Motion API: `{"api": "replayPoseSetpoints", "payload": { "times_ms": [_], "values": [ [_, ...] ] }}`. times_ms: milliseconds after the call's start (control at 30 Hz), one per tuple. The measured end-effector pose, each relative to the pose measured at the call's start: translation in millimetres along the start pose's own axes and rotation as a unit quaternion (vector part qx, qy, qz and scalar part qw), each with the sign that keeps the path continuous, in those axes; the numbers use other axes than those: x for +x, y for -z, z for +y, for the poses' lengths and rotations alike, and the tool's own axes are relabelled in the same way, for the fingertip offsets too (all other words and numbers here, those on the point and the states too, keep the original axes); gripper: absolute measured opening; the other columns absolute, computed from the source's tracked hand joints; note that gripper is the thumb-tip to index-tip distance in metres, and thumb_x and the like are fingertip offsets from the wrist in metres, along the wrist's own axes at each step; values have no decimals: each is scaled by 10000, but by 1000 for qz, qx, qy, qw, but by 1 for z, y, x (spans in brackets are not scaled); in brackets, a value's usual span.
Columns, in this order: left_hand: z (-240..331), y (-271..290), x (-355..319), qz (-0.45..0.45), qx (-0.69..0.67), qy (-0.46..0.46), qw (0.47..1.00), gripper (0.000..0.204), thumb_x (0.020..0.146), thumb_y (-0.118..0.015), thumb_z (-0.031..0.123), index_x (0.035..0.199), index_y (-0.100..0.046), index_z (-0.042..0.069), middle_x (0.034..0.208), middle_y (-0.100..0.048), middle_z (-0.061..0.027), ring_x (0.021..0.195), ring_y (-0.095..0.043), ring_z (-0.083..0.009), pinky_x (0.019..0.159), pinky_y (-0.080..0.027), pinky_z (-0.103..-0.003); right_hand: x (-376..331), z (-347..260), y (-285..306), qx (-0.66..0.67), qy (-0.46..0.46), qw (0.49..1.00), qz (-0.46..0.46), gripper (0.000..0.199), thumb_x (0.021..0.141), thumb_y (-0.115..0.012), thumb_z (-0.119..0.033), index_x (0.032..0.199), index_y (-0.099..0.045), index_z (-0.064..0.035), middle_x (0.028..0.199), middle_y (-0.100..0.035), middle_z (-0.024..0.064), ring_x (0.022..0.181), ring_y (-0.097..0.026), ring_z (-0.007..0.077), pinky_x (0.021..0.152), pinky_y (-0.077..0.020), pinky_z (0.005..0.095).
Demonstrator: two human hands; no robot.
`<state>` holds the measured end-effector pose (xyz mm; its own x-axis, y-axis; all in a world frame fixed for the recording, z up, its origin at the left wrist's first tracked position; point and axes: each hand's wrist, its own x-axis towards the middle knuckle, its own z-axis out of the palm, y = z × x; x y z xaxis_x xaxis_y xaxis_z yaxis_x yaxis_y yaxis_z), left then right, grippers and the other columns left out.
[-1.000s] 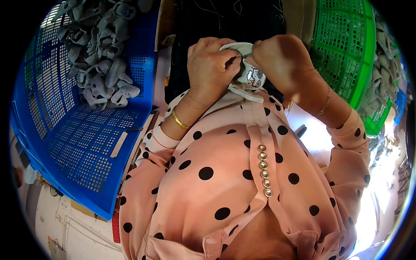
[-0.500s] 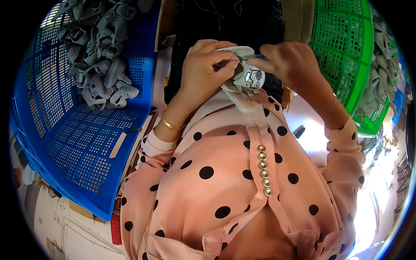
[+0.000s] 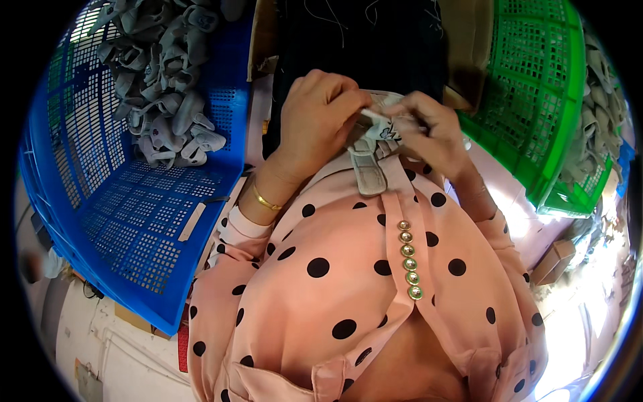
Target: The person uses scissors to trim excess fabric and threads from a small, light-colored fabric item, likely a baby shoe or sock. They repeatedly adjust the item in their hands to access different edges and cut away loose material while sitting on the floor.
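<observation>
A small light-grey shoe upper point(image 3: 370, 175) with a printed pattern and a strap rests against the front of my shirt, over my lap. My left hand point(image 3: 320, 120) is closed, its thumb and forefinger pinching the edge of the upper. On the other side, my right hand point(image 3: 434, 134) is curled against the printed part, with its fingertips slightly blurred. A small dark shape shows between those fingers, but I cannot make out what it is. Both hands partly cover the upper.
To the left, a blue perforated basket point(image 3: 144, 264) holds a heap of grey shoe uppers point(image 3: 157, 74) and a pale flat strip point(image 3: 193, 222). A green basket point(image 3: 529, 100) stands at right, with more grey pieces point(image 3: 596, 127) beyond it. Cardboard point(image 3: 469, 47) borders my dark-clothed lap.
My right hand has come down and closer to my body, its fingers now curled at the print. The upper has turned, with its strap hanging lower toward me. The left hand keeps its pinch.
</observation>
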<state>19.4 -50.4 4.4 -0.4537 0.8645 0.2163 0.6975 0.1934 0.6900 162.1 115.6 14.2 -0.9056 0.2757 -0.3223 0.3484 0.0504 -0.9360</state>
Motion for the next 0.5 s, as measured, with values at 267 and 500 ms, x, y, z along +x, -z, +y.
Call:
{"api": "replayPoseSetpoints", "payload": {
  "times_ms": [267, 500],
  "values": [
    [7, 3, 2, 161, -24, -125, 979, 345, 592, -699, -138, 865, -659, 68, 889, -609, -70, 814, -600, -269, 701, -497, -320, 14, -19, 38, -197, 2, 980, 38, 304, 854, -714, -228, 1063, -646, -18, 723, -631, 115, 618, -546, 135, 599, -461, 269],
    [-8, 3, 8, 221, -32, -107, 969, 252, 685, -697, -110, 817, -569, 62, 889, -612, -75, 811, -609, -247, 724, -509, -329, 18, -26, 41, -199, 34, 978, 58, 334, 805, -772, -262, 1013, -670, -23, 715, -625, 107, 581, -539, 164, 591, -476, 283]
  ]
}}
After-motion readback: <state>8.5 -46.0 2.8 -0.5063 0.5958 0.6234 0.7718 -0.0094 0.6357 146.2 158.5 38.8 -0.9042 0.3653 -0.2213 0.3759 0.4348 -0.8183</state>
